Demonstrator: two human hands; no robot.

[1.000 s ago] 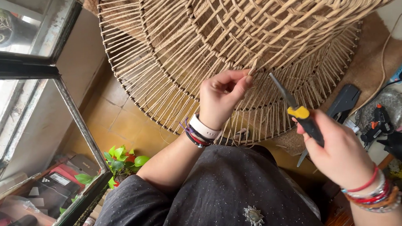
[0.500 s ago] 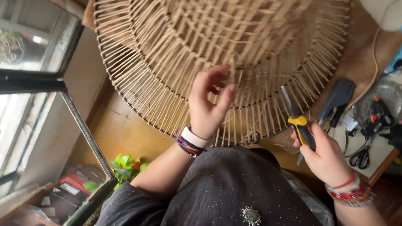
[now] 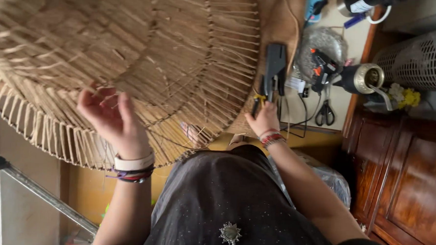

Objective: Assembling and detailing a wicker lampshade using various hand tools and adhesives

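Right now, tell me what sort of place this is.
Probably a home craft corner: a big woven rattan piece under the left hand, scissors and a glue gun on the worktop, and a wooden cabinet beside it.

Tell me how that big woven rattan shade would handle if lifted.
The woven shade is probably light for its size: open thin strands. Likely fairly stiff, since the left hand props its rim. Thin spokes may snap if squeezed.

1. A crinkled clear plastic bag lies on the table near the tools, silvery-grey and roundish.
2. A small white label or tag sits just below that bag, rectangular, beside black cables.
3. A white label wraps a dark object at the top edge.
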